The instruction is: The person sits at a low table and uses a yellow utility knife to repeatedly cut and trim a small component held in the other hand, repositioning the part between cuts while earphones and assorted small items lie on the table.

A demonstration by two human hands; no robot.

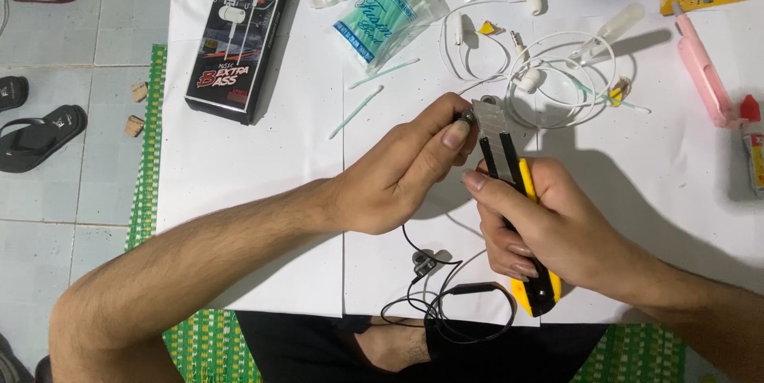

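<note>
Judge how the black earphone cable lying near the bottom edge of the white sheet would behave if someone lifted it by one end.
The black earphone cable would probably hang limp, since it already lies in loose loops. It looks thin, so likely light. Its coils cross each other, so it may tangle or drag the small earbud along.

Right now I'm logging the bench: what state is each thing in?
Utility knife: blade out, gripped in right hand.
Small earbud: pinched in left hand, against the blade.
Black earphones: loose, tangled.
White earphones: coiled, lying loose.
Swab bag: open, swabs spilled.
</note>
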